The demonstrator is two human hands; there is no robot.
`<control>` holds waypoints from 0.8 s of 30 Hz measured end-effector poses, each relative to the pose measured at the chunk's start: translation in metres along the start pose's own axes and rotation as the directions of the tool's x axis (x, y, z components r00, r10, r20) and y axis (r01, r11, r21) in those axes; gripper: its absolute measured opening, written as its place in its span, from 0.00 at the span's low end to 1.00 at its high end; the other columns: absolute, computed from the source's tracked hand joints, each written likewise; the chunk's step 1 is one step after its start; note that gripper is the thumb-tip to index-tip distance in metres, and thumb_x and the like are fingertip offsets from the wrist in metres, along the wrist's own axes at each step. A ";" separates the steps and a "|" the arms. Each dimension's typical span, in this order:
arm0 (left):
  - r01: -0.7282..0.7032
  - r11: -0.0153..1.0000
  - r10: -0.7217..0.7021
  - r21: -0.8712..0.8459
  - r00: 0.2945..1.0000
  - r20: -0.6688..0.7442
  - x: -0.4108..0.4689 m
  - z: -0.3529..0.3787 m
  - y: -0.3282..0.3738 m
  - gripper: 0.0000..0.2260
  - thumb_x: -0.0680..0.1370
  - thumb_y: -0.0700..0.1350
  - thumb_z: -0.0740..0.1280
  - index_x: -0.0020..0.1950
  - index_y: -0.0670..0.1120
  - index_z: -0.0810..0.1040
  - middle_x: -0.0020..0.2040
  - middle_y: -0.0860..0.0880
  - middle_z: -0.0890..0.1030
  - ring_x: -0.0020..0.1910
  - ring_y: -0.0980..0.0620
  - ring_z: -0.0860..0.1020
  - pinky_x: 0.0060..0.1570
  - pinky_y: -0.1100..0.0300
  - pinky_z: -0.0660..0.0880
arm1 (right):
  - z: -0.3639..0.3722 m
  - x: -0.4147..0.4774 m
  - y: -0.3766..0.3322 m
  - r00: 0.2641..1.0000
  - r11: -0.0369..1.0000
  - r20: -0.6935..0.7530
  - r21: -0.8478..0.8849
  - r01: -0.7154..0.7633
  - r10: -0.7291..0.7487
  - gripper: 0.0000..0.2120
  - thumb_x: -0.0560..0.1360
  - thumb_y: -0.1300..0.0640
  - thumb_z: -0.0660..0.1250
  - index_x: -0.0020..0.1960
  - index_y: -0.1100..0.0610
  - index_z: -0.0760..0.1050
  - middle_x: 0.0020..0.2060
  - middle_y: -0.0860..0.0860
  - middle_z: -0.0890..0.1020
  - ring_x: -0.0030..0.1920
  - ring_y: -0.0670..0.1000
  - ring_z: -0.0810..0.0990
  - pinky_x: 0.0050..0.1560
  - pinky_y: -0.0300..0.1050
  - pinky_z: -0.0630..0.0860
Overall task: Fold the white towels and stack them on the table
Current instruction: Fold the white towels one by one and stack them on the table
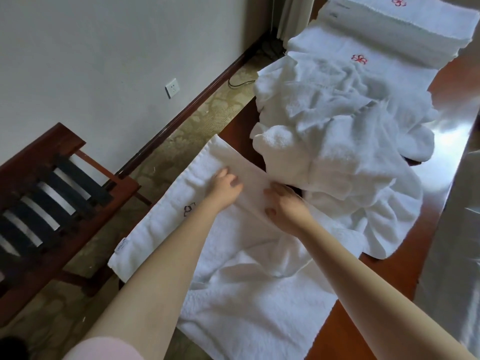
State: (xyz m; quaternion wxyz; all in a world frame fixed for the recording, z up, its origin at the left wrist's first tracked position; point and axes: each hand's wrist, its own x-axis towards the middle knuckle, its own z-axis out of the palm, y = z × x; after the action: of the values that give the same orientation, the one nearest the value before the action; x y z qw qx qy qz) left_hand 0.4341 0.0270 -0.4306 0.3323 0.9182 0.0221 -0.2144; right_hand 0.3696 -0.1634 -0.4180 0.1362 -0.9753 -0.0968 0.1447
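A white towel (166,219) with a dark embroidered mark lies spread over the near left edge of the brown table (384,276), partly hanging past it. My left hand (224,187) rests on the towel's far part, fingers loosely bent. Beside it, my right hand (283,203) pinches the towel's smooth band, fingers curled over the edge. A heap of crumpled white towels (335,141) fills the table's middle. A stack of folded towels (405,29) with red emblems stands at the far end, with another folded towel (337,53) in front of it.
A dark wooden luggage rack (49,193) with black straps stands left by the white wall (104,48). Patterned carpet (181,141) runs between wall and table. A black cable (241,81) lies on the floor by the baseboard. The table's right side shines with glare.
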 end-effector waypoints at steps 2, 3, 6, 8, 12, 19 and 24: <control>-0.046 0.994 0.050 0.096 0.998 -0.036 -0.012 0.003 -0.005 0.19 0.79 0.49 0.62 0.68 0.41 0.72 0.73 0.44 0.65 0.72 0.45 0.62 0.69 0.51 0.63 | -0.001 -0.001 0.002 1.000 0.999 0.006 0.042 0.018 -0.018 0.20 0.76 0.54 0.64 0.67 0.57 0.72 0.68 0.56 0.70 0.68 0.58 0.68 0.61 0.46 0.67; -0.055 0.994 0.063 0.094 0.995 -0.083 -0.020 0.003 -0.005 0.18 0.79 0.48 0.62 0.67 0.41 0.73 0.71 0.43 0.67 0.70 0.44 0.64 0.67 0.51 0.65 | -0.005 -0.002 0.002 1.000 0.995 -0.011 0.099 0.008 -0.007 0.18 0.77 0.54 0.64 0.65 0.59 0.74 0.65 0.56 0.73 0.66 0.58 0.70 0.59 0.46 0.68; -0.101 0.994 0.106 0.037 0.979 -0.173 -0.051 0.005 -0.004 0.13 0.79 0.46 0.63 0.58 0.40 0.77 0.61 0.42 0.74 0.61 0.43 0.69 0.60 0.50 0.71 | -0.016 -0.013 0.005 0.980 0.964 -0.147 0.246 -0.098 0.137 0.15 0.78 0.55 0.64 0.63 0.58 0.76 0.60 0.56 0.78 0.61 0.59 0.74 0.56 0.48 0.69; -0.128 0.992 0.126 -0.005 0.979 -0.161 -0.075 0.009 -0.007 0.10 0.79 0.45 0.63 0.51 0.39 0.78 0.53 0.42 0.76 0.56 0.44 0.72 0.55 0.52 0.72 | -0.021 -0.030 0.006 0.946 0.949 -0.242 0.279 -0.146 0.217 0.13 0.78 0.56 0.65 0.61 0.58 0.77 0.56 0.56 0.79 0.59 0.59 0.74 0.53 0.48 0.70; -0.157 0.987 0.161 0.039 0.981 -0.111 -0.121 0.018 -0.017 0.12 0.78 0.50 0.65 0.40 0.44 0.76 0.41 0.49 0.75 0.51 0.46 0.71 0.49 0.56 0.70 | -0.017 -0.078 -0.007 0.929 0.994 -0.362 0.106 -0.040 0.076 0.07 0.75 0.57 0.68 0.51 0.59 0.81 0.48 0.55 0.80 0.51 0.59 0.75 0.47 0.50 0.70; -0.069 0.957 0.076 0.280 0.997 -0.013 -0.187 0.035 -0.053 0.20 0.77 0.62 0.61 0.48 0.45 0.77 0.46 0.51 0.76 0.54 0.49 0.69 0.52 0.53 0.71 | 0.022 -0.150 -0.041 0.976 0.998 -0.208 -0.004 0.058 -0.057 0.18 0.72 0.48 0.71 0.57 0.56 0.76 0.51 0.53 0.75 0.36 0.55 0.77 0.33 0.44 0.69; 0.103 0.910 -0.097 0.402 0.995 -0.035 -0.219 0.032 -0.066 0.10 0.81 0.49 0.56 0.49 0.45 0.74 0.47 0.49 0.76 0.57 0.45 0.70 0.47 0.55 0.69 | 0.021 -0.149 -0.020 0.984 0.989 -0.124 -0.061 -0.135 0.127 0.12 0.80 0.51 0.61 0.62 0.52 0.74 0.64 0.50 0.69 0.39 0.56 0.79 0.30 0.46 0.75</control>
State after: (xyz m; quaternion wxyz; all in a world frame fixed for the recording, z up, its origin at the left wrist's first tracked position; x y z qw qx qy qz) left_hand 0.2111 0.0809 -0.4025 0.1241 0.9661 0.0268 -0.2246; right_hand 0.2202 -0.1734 -0.3928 0.0982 -0.9905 -0.0292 0.0913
